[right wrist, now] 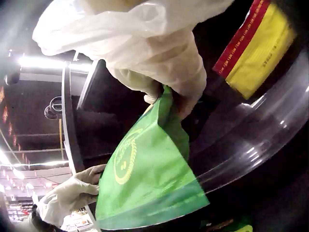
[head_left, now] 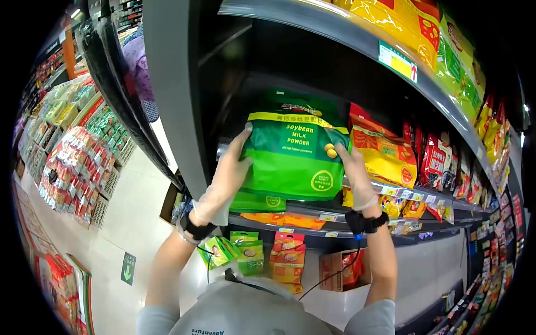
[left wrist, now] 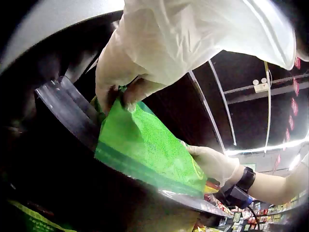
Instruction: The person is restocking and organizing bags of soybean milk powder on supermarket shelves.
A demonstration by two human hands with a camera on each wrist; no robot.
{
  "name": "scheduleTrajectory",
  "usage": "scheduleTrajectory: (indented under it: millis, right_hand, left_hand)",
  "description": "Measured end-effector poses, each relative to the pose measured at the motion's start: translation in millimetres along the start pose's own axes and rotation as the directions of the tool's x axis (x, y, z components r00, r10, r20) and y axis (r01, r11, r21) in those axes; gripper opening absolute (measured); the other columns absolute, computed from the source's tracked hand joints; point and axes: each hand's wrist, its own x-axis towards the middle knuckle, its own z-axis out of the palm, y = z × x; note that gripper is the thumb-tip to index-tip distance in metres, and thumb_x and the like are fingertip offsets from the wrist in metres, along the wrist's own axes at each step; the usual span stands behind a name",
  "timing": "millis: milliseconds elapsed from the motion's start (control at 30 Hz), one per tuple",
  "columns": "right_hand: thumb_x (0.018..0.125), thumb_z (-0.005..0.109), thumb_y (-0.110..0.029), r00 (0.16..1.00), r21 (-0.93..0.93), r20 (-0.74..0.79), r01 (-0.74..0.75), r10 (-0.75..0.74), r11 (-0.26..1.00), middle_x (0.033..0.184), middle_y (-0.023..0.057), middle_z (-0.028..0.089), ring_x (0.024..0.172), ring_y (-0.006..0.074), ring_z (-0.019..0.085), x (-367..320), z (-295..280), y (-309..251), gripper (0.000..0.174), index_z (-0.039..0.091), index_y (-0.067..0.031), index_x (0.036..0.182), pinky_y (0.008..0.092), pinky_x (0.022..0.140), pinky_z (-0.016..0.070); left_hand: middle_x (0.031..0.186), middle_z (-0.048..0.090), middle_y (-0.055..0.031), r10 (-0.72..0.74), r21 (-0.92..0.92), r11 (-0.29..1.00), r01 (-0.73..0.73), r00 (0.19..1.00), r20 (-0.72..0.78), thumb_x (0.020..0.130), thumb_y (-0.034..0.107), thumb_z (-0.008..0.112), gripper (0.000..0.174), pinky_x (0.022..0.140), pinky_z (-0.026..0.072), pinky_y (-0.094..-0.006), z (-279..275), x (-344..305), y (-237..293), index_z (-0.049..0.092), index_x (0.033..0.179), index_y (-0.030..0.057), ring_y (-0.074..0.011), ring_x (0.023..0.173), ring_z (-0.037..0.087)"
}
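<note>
A green bag of soybean milk powder [head_left: 293, 167] is held upright at the shelf, its printed front turned to the head camera. My gloved left hand [head_left: 228, 174] grips its left side, thumb on the front. On the opposite side, my gloved right hand [head_left: 357, 177] holds the bag's edge. The left wrist view shows the left fingers curled over the edge of the bag [left wrist: 145, 140]. In the right wrist view the bag [right wrist: 149, 169] hangs below the right hand, its lower edge close over the shelf lip. Behind it, more dark green packaging [head_left: 290, 100] shows.
Orange and yellow bags [head_left: 385, 153] stand on the shelf to the right. A price-tagged upper shelf edge [head_left: 335, 33] runs overhead, and a grey upright [head_left: 173, 100] borders the left. Lower down are hanging green packs [head_left: 251, 257] and a cardboard box [head_left: 332, 271].
</note>
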Motion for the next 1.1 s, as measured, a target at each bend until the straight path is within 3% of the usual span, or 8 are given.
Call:
scheduleTrajectory:
  millis: [100, 500, 567, 733, 900, 967, 1067, 1100]
  right_hand:
    - [0.093, 0.05, -0.024, 0.999, 0.001, -0.004, 0.044, -0.044, 0.999, 0.092, 0.004, 0.063, 0.083, 0.0092, 0.055, -18, 1, 9, 0.028, 0.057, 0.0005, 0.105, 0.0244, 0.074, 0.0443]
    - [0.091, 0.055, -0.025, 0.997, 0.069, -0.067, 0.048, -0.043, 0.996, 0.092, 0.0051, 0.063, 0.082, 0.0105, 0.056, -19, 5, 38, 0.03, 0.058, 0.0021, 0.102, 0.0242, 0.074, 0.0446]
    - [0.09, 0.056, -0.027, 0.998, 0.107, -0.069, 0.022, -0.014, 0.994, 0.091, 0.0048, 0.063, 0.082, 0.0107, 0.057, -13, 8, 31, 0.03, 0.058, 0.0011, 0.101, 0.0244, 0.073, 0.0461]
    - [0.089, 0.056, -0.028, 0.995, 0.031, -0.09, 0.043, -0.04, 0.999, 0.087, 0.0037, 0.063, 0.08, 0.0103, 0.056, -5, 17, 3, 0.031, 0.061, 0.0012, 0.096, 0.0241, 0.072, 0.0444]
    - [0.091, 0.051, -0.02, 0.967, -0.148, -0.206, 0.122, -0.151, 0.982, 0.087, 0.0037, 0.064, 0.078, 0.0109, 0.055, -40, 10, -14, 0.026, 0.06, 0.0031, 0.1, 0.025, 0.074, 0.0431]
    - [0.089, 0.051, -0.013, 0.878, -0.117, -0.435, 0.162, -0.197, 0.98, 0.088, 0.0056, 0.064, 0.077, 0.0118, 0.056, -71, 15, -23, 0.023, 0.06, 0.004, 0.101, 0.0257, 0.072, 0.0442]
    - [0.086, 0.054, -0.014, 0.756, -0.107, -0.615, 0.2, -0.223, 0.974, 0.096, 0.0088, 0.062, 0.079, 0.0144, 0.057, -119, -11, -1, 0.027, 0.058, 0.0041, 0.105, 0.0275, 0.069, 0.0468]
    - [0.085, 0.055, -0.014, 0.696, -0.085, -0.675, 0.256, -0.245, 0.963, 0.099, 0.0098, 0.061, 0.08, 0.0154, 0.058, -133, -13, 5, 0.029, 0.057, 0.0037, 0.108, 0.0283, 0.069, 0.0479]
  left_hand:
    - [0.12, 0.05, -0.011, -0.263, -0.093, 0.959, 0.268, 0.963, 0.064, 0.075, -0.015, 0.049, 0.06, 0.089, 0.0402, -0.0275, -5, -19, 6, 0.037, 0.132, 0.001, -0.0171, 0.102, 0.051]
    - [0.107, 0.059, -0.0132, -0.232, -0.287, 0.938, 0.195, 0.967, -0.102, 0.082, -0.004, 0.056, 0.044, 0.081, 0.0446, -0.0256, 15, -32, -11, 0.041, 0.124, -0.0049, -0.0135, 0.092, 0.055]
    - [0.111, 0.054, -0.0104, -0.377, -0.264, 0.892, 0.368, 0.926, 0.018, 0.087, -0.003, 0.051, 0.033, 0.087, 0.0406, -0.0252, 10, -26, -1, 0.043, 0.119, -0.0052, -0.015, 0.1, 0.051]
    - [0.078, 0.051, -0.004, -0.217, -0.426, 0.894, 0.14, 0.966, -0.138, 0.084, 0.001, 0.058, 0.018, 0.066, 0.041, -0.0229, 25, -13, -13, 0.047, 0.099, -0.0025, -0.009, 0.072, 0.046]
    - [0.069, 0.041, 0.0015, -0.203, -0.323, 0.932, 0.164, 0.975, -0.093, 0.085, 0.002, 0.058, 0.018, 0.052, 0.0345, -0.0224, 21, -23, 13, 0.047, 0.099, -0.0017, -0.0058, 0.06, 0.035]
    - [0.094, 0.054, -0.0056, -0.296, -0.319, 0.905, 0.283, 0.955, 0.009, 0.084, -0.006, 0.054, 0.022, 0.075, 0.0424, -0.0237, 19, -43, 39, 0.047, 0.104, -0.0025, -0.0101, 0.086, 0.05]
    - [0.091, 0.053, -0.0084, -0.106, -0.263, 0.957, 0.121, 0.992, 0.07, 0.079, -0.006, 0.061, 0.026, 0.073, 0.0438, -0.0266, 28, -78, 53, 0.048, 0.101, -0.0018, -0.0123, 0.085, 0.051]
    - [0.085, 0.057, -0.0156, 0.065, -0.205, 0.976, -0.073, 0.997, -0.046, 0.079, 0.006, 0.066, 0.025, 0.058, 0.0456, -0.0345, 35, -80, 55, 0.051, 0.098, -0.0003, -0.029, 0.067, 0.056]
